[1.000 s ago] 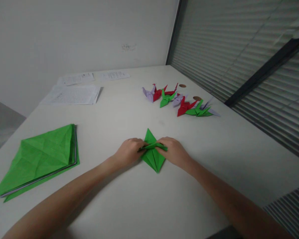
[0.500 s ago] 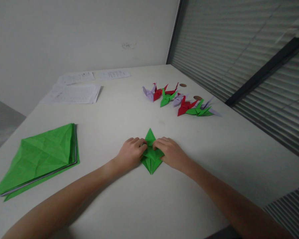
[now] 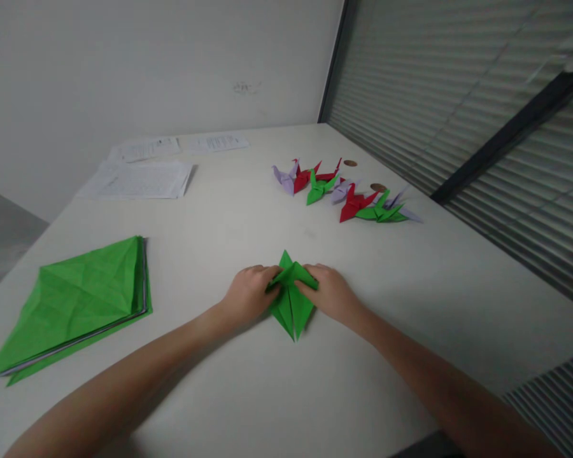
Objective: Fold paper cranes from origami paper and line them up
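Note:
A folded green origami paper [image 3: 292,306] is held between my two hands just above the white table, its split lower points facing me. My left hand [image 3: 251,291] pinches its left edge, thumb and fingers closed on the paper. On the opposite edge my right hand [image 3: 330,290] grips it, with the thumb over the front and the fingers behind. One tip of the paper rises between the hands, and a raised flap crosses the middle. Parts of the side edges are hidden by my fingers.
Several folded paper cranes [image 3: 354,202] in red, green and lilac stand in a row at the back right. A stack of green paper sheets [image 3: 83,292] lies on the left. Printed papers [image 3: 138,180] are farther back. Window blinds [image 3: 458,102] border the right side.
The upper flap of the green paper, folded toward me before, has been lifted, uncovering the centre slit. Both thumbs have shifted on the paper, and its lower points have spread slightly.

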Demonstrator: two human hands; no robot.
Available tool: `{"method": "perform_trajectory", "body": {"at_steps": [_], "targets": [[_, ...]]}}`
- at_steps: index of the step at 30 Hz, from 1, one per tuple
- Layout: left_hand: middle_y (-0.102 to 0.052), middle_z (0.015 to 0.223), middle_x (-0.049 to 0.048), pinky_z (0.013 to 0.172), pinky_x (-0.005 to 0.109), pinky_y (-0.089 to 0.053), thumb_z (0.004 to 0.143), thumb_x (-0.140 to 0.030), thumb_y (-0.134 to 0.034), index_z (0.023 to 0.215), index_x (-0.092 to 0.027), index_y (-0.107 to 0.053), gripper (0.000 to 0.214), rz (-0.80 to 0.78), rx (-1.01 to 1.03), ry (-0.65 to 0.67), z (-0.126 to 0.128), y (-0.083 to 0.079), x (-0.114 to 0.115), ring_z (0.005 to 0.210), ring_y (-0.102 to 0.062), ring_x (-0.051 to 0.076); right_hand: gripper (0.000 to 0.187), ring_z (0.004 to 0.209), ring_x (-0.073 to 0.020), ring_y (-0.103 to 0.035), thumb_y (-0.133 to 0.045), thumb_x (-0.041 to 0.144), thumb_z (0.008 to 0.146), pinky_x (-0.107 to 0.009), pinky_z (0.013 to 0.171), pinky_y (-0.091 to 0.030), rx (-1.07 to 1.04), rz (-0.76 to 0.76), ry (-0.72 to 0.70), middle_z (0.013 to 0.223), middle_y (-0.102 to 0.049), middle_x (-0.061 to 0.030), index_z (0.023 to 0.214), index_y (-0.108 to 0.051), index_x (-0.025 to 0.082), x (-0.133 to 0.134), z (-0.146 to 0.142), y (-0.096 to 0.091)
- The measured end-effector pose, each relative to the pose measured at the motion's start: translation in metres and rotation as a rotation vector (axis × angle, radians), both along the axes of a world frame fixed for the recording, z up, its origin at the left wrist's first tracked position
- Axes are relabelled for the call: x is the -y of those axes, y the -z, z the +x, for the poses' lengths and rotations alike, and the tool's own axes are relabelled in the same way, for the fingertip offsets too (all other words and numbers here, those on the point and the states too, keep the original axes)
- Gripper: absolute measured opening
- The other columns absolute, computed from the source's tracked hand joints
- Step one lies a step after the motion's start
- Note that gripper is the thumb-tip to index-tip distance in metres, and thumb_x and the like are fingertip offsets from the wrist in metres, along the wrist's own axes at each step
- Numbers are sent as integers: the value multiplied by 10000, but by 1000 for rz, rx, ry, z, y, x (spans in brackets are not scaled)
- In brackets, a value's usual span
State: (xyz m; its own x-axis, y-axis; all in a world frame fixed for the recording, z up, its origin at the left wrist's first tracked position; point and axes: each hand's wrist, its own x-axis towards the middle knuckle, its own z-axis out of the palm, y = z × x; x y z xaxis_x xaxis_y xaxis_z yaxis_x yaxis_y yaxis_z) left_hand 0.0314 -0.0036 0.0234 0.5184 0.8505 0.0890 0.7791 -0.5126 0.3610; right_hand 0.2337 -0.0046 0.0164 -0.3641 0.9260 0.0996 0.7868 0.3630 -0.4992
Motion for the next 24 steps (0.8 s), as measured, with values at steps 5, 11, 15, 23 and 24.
{"method": "perform_trajectory", "body": {"at_steps": [5,11,15,23,24], "targets": [[-695,795,23,635,262,-453,826,-207,-561,1002,-194,-645,197,-213,128,-51,1,-7,1,683,-628,164,83,673,-166,-583,-581,231,823,-259,624,-424,-162,-175,26,723,-670,-27,792,-644,187,-2,7,-5],[-687,866,33,645,261,-464,815,-174,-571,1089,-193,-644,284,-317,220,22,-5,-3,-8,699,-616,150,122,661,-154,-588,-600,197,765,-240,589,-436,-289,-360,-95,750,-677,-16,870,-654,166,-1,14,-12],[-589,1181,124,827,370,-477,858,-292,-598,1285,-187,-527,445,162,301,-85,-4,-14,0,956,-577,215,336,760,-185,-611,-568,119,723,-286,681,-476,-259,-261,-17,883,-696,-52,1050,-626,168,1,8,-8],[-657,891,99,740,392,-442,903,-500,-528,936,-142,-639,377,389,-110,243,15,-19,36,845,-596,243,801,627,-165,-563,-518,119,752,-294,631,-475,-286,-145,119,774,-625,-8,1488,-208,174,9,-4,-2],[-659,882,96,735,385,-450,916,-414,-539,908,-137,-638,295,389,-140,234,15,-13,35,835,-605,237,799,578,-154,-543,-512,124,761,-280,591,-463,-294,-162,116,721,-597,14,1492,-194,177,10,-5,-2]]}}
